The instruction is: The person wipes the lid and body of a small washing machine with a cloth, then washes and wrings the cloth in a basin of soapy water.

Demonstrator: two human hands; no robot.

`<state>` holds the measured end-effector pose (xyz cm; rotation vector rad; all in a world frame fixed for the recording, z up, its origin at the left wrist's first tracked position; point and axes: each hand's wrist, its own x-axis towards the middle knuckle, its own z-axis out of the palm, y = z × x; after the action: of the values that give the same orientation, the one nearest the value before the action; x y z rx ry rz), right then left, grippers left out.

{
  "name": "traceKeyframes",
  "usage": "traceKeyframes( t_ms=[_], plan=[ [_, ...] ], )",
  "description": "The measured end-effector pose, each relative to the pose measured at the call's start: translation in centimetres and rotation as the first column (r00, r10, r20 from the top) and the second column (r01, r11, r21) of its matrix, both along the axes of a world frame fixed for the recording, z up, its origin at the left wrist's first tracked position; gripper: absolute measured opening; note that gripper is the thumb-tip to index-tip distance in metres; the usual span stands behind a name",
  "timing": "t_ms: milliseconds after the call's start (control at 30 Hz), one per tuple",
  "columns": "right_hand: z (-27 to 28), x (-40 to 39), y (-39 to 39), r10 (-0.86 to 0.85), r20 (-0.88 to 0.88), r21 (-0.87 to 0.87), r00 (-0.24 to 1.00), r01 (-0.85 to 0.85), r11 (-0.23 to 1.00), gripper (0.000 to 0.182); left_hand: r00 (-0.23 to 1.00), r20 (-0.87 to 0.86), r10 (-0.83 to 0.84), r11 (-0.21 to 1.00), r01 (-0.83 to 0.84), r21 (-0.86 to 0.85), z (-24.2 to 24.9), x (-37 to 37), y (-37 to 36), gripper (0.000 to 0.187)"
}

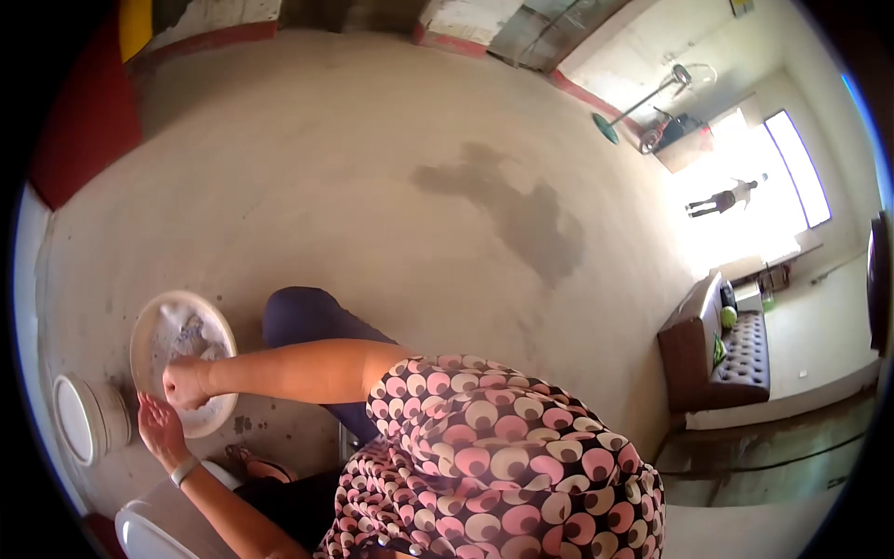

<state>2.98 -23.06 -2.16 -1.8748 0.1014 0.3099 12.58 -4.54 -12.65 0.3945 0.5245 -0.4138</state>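
A round white basin (154,321) sits on the concrete floor at the left, holding suds and a grey-white lump (191,331) that looks like wet cloth. My right hand (186,382) is closed in a fist inside the basin, pressing on that lump. My left hand (158,427), with a band on the wrist, lies at the basin's near rim with its fingers on the edge. I am bent over; my patterned dress (484,466) and a purple-clad knee (312,321) fill the lower middle.
A white bucket (84,419) stands just left of the basin, and another white container (149,536) is at the bottom edge. My sandalled foot (253,463) is near the basin. A wet stain (521,210) marks the floor. A brown sofa (726,359), a standing fan (643,102) and a distant person (722,198) are at the right.
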Motion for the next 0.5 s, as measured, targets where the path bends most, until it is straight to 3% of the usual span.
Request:
traceKeyframes(
  t_ms=[133,267,333,400,433,467,500],
  plan=[
    [0.5,-1.1,-1.3,0.009,-0.026,0.107,1.000,-0.006,0.994,0.018,0.994,-0.053,-0.095,0.993,0.098,0.060,-1.8,-0.1,4.1,0.026],
    [-7.7,-0.6,-3.0,-0.026,-0.053,-0.002,0.998,0.026,1.000,0.018,0.990,-0.118,-0.071,0.981,0.091,0.171,-5.0,1.5,10.9,0.026],
    [-14.0,-1.6,-1.9,-0.478,0.061,-0.171,0.876,0.481,0.860,0.019,0.985,-0.159,-0.066,0.966,0.103,0.237,-4.5,1.0,12.2,0.026],
    [-14.2,-1.5,-0.5,-0.231,-0.147,-0.070,0.962,0.223,0.972,0.017,0.965,-0.252,0.076,0.939,0.015,0.342,-4.1,1.2,12.1,0.028],
    [-10.3,-2.3,-1.3,0.027,-0.070,-0.135,0.997,-0.036,0.990,0.020,0.962,-0.266,0.058,0.935,0.041,0.353,-4.2,1.5,11.7,0.028],
    [-5.9,-3.2,-2.1,0.294,-0.007,-0.213,0.956,-0.289,0.933,0.023,0.977,-0.207,-0.044,0.963,0.097,0.252,-4.2,1.7,11.5,0.030],
    [-5.6,-3.2,-1.5,0.406,0.037,-0.332,0.913,-0.372,0.867,0.027,0.980,-0.141,-0.138,0.976,0.159,0.150,-4.2,1.7,11.3,0.032]
  ],
)
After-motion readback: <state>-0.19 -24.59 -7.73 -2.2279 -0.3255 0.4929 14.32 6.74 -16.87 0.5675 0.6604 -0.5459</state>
